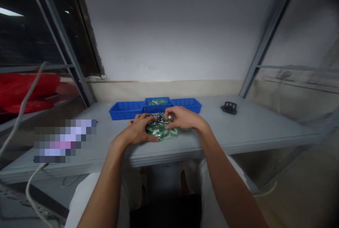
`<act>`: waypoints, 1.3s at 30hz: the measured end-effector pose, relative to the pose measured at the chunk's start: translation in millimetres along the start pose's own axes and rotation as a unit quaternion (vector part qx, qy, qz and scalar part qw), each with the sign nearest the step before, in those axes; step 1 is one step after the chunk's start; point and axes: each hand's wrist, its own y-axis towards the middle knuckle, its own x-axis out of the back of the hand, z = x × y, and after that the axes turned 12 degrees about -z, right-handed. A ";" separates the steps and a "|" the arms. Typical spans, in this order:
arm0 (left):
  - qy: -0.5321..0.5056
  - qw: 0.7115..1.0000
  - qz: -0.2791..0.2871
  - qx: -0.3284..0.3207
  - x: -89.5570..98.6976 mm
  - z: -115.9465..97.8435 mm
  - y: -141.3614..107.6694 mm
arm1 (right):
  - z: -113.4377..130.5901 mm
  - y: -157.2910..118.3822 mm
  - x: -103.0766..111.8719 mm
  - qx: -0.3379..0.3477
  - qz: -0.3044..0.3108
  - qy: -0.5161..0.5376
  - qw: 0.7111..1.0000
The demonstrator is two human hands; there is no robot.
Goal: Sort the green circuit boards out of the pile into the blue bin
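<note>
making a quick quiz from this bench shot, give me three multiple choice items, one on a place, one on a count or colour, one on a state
1. Where does the black part lie?
A. on the table right of the trays
B. inside the left tray
C. under the hands

2. How many blue trays stand in the row?
A. one
B. three
C. five

3. What are the hands doing?
A. hanging off the table edge
B. both resting on the pile of green pieces
C. each lifting a tray

Answers:
1 A, it sits alone on the grey table, apart from the trays.
2 B, three trays stand side by side, and only the middle tray shows green pieces.
3 B, the left hand and right hand both lie on the pile.
</note>
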 end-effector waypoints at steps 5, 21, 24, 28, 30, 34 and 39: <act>-0.038 0.998 -0.043 -0.019 -1.7 -4.1 2.0 | -8.2 5.8 -9.9 -0.064 -0.104 0.211 0.970; -0.374 0.881 -0.268 0.112 0.1 -8.6 16.0 | 0.5 14.0 -37.7 -0.171 -0.157 0.456 0.859; -0.399 0.870 -0.265 0.120 -2.4 -9.6 17.0 | 0.5 14.5 -40.6 -0.151 -0.181 0.433 0.870; -0.415 0.866 -0.256 0.110 -1.4 -12.4 16.7 | 1.1 15.3 -42.1 -0.147 -0.216 0.412 0.873; -0.419 0.864 -0.257 0.107 -0.2 -14.0 16.3 | 1.0 15.4 -41.7 -0.146 -0.227 0.408 0.872; -0.405 0.872 -0.254 0.101 0.4 -14.0 15.7 | 0.4 14.6 -40.4 -0.137 -0.229 0.415 0.870; -0.363 0.885 -0.279 0.081 -2.9 -6.2 15.9 | 0.6 13.3 -37.2 -0.137 -0.193 0.410 0.881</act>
